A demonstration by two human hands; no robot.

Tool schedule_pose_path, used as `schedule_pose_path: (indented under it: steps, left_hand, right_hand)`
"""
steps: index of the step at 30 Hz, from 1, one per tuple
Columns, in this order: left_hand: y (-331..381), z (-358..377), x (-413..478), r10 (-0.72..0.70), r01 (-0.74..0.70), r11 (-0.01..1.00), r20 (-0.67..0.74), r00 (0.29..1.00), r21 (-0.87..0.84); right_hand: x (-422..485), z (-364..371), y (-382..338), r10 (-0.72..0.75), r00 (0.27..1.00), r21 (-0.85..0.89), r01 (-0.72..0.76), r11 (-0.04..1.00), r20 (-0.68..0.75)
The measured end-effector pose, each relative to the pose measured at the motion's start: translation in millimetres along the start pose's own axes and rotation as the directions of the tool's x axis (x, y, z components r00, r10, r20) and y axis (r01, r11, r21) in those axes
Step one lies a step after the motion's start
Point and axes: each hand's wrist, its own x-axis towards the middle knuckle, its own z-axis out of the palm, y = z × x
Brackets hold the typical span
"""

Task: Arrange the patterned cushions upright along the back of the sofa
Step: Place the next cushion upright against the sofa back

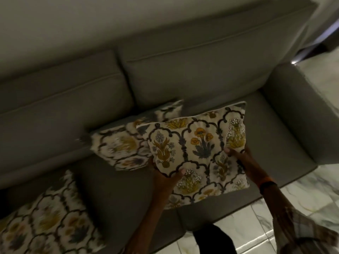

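Observation:
A cream cushion with yellow and grey flower print (198,153) is held above the right seat of the grey sofa (201,74), tilted, its face toward me. My left hand (165,177) grips its lower left edge and my right hand (242,158) grips its right side. A second patterned cushion (124,143) sits behind it to the left, blurred, leaning near the sofa back. A third patterned cushion (45,222) lies flat on the left seat.
The sofa's right armrest (302,114) stands close to the held cushion. A marble tile floor (311,202) runs along the front and right of the sofa. A wall rises behind the sofa back.

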Motion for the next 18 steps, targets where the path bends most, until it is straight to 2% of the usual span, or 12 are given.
schedule_pose_path:
  steps: [3, 9, 11, 14, 18]
  left_hand:
    - [12.7, 75.5, 39.7, -0.011, 0.012, 1.0, 0.135, 0.991, -0.009]
    - [42.9, 203.9, 120.2, 0.093, -0.111, 0.992, 0.245, 0.965, 0.061]
    - [46.6, 249.0, 144.2, 0.108, -0.124, 0.991, 0.238, 0.965, 0.049]
    - [53.9, 308.3, 176.7, 0.153, -0.165, 0.986, 0.218, 0.964, 0.038]
    - [60.4, 369.0, 206.3, 0.207, -0.213, 0.976, 0.098, 0.973, 0.05]
  right_hand:
    - [47.7, -68.9, -21.3, 0.013, 1.0, -0.006, -0.013, 1.0, -0.012]
    - [167.2, -195.6, -39.3, 0.074, 0.997, 0.016, -0.074, 0.997, 0.005]
    - [211.2, -233.3, -44.5, 0.04, 0.999, 0.051, -0.038, 0.998, -0.024]
    - [277.6, -283.3, -43.4, 0.01, 0.99, 0.091, 0.003, 0.996, -0.141]
    - [336.2, -324.0, -51.8, -0.153, 0.983, 0.096, 0.162, 0.982, -0.096]
